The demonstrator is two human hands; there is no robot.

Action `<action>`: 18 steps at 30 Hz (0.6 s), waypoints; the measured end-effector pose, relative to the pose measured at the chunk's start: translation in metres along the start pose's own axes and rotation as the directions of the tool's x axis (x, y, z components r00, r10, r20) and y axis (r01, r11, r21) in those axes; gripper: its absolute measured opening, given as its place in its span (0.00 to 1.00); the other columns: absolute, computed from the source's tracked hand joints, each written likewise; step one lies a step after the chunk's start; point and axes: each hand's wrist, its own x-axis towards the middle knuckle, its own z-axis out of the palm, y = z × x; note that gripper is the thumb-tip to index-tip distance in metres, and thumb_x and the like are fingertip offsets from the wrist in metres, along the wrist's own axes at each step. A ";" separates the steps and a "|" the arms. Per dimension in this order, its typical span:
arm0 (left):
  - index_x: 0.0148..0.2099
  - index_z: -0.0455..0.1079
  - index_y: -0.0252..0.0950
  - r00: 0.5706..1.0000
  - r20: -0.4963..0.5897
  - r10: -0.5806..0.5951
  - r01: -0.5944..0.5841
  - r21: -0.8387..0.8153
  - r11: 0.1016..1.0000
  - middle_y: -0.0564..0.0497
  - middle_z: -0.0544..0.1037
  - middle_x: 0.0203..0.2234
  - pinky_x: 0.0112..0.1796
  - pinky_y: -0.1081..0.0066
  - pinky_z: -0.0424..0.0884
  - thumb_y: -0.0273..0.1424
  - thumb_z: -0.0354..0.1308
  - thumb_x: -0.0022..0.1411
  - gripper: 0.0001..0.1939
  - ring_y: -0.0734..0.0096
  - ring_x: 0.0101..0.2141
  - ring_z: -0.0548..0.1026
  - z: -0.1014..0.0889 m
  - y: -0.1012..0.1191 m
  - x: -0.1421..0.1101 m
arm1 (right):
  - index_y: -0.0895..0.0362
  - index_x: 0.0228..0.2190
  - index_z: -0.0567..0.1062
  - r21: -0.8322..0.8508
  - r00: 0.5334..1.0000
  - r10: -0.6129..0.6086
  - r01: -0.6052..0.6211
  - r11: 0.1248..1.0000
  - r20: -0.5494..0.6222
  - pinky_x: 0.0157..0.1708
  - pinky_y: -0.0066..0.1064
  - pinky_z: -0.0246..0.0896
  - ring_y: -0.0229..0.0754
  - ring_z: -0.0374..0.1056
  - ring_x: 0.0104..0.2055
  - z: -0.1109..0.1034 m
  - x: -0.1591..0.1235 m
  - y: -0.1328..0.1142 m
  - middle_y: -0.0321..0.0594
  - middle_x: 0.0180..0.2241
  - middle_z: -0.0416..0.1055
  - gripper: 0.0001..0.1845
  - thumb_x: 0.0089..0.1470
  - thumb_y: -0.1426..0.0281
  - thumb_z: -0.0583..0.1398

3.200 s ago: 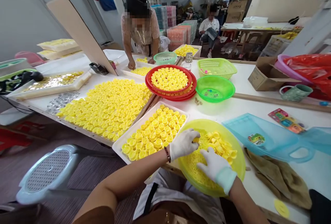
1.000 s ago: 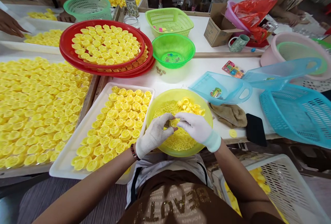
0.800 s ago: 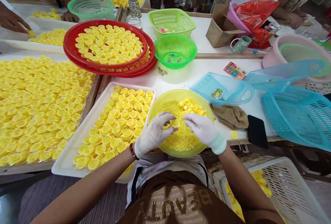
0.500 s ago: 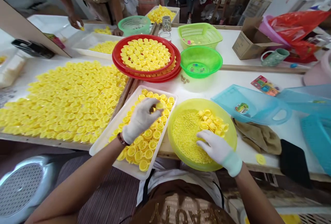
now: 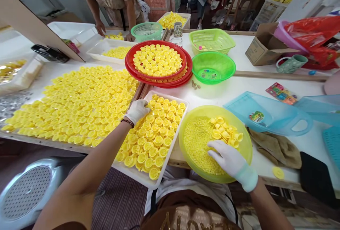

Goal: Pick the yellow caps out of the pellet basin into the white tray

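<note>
My left hand (image 5: 138, 111), in a white glove, reaches over the left edge of a white tray (image 5: 170, 155). Its fingers are curled down among small round yellow cups (image 5: 158, 140) that fill the tray, and whatever they grip is hidden. Gloved too, my right hand (image 5: 225, 156) rests inside a yellow basin (image 5: 245, 162), low over small yellow beads (image 5: 198, 145). Its fingers are stretched and the thumb stands apart, with nothing seen between them. Loose yellow ring-like pieces (image 5: 225, 131) lie heaped on the beads just beyond that hand.
Many yellow cups (image 5: 90, 102) cover the table at left. Stacked red trays (image 5: 129, 60), a green bowl (image 5: 214, 68) and a green basket (image 5: 212, 42) stand behind. To the right are a blue scoop (image 5: 271, 113), a brown cloth (image 5: 276, 147) and a black flat object (image 5: 317, 177). A co-worker (image 5: 111, 0) stands across.
My left hand has gone from the basin, where it held a yellow cup, across the tray to its left edge. My right hand has lowered towards the beads. The view has swung left.
</note>
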 end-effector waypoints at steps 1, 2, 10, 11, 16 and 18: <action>0.29 0.70 0.36 1.000 0.006 0.004 -0.004 -0.001 1.000 0.49 0.73 0.24 0.30 0.70 0.61 0.35 0.58 0.48 0.08 0.66 0.29 0.70 0.000 -0.001 0.000 | 0.56 0.47 0.74 0.002 1.000 0.004 -0.004 1.000 0.002 0.52 0.43 0.66 0.50 0.71 0.52 -0.001 0.000 -0.001 0.47 0.49 0.75 0.15 0.65 0.66 0.52; 0.30 0.70 0.36 1.000 0.012 0.011 -0.011 -0.002 1.000 0.50 0.73 0.24 0.30 0.70 0.62 0.36 0.58 0.48 0.08 0.66 0.29 0.70 -0.001 -0.001 0.000 | 0.56 0.47 0.74 0.003 1.000 0.008 -0.008 1.000 0.001 0.52 0.43 0.65 0.50 0.71 0.52 -0.001 0.000 -0.002 0.47 0.49 0.74 0.15 0.65 0.66 0.52; 0.39 0.74 0.34 0.999 0.006 0.034 -0.034 0.033 0.999 0.47 0.79 0.34 0.38 0.72 0.66 0.28 0.53 0.51 0.13 0.65 0.36 0.74 -0.013 -0.003 -0.007 | 0.59 0.48 0.73 -0.085 0.994 0.105 -0.103 0.991 0.012 0.53 0.40 0.61 0.50 0.69 0.52 -0.013 0.038 -0.018 0.49 0.49 0.72 0.16 0.66 0.67 0.51; 0.39 0.74 0.34 1.000 0.001 0.032 -0.032 0.043 0.999 0.47 0.79 0.34 0.38 0.72 0.66 0.28 0.53 0.52 0.12 0.64 0.37 0.75 -0.014 -0.002 -0.008 | 0.59 0.48 0.74 -0.112 0.990 0.132 -0.127 0.986 0.042 0.51 0.39 0.61 0.50 0.70 0.51 -0.013 0.045 -0.021 0.49 0.48 0.72 0.16 0.66 0.66 0.51; 0.43 0.73 0.35 0.994 -0.072 0.087 -0.082 0.070 0.994 0.46 0.78 0.34 0.39 0.66 0.67 0.33 0.52 0.60 0.12 0.59 0.37 0.75 -0.024 0.019 -0.020 | 0.57 0.42 0.75 -0.260 0.956 0.185 -0.124 0.958 0.228 0.40 0.37 0.62 0.49 0.73 0.41 -0.009 0.062 -0.033 0.49 0.46 0.73 0.24 0.63 0.51 0.53; 0.45 0.72 0.36 0.970 -0.114 0.216 -0.213 0.038 0.976 0.46 0.78 0.36 0.41 0.65 0.67 0.34 0.52 0.63 0.12 0.60 0.38 0.74 -0.027 0.044 -0.027 | 0.57 0.41 0.76 -0.254 0.949 0.138 -0.065 0.965 0.283 0.38 0.36 0.61 0.50 0.73 0.41 -0.009 0.061 -0.034 0.49 0.43 0.75 0.27 0.61 0.47 0.53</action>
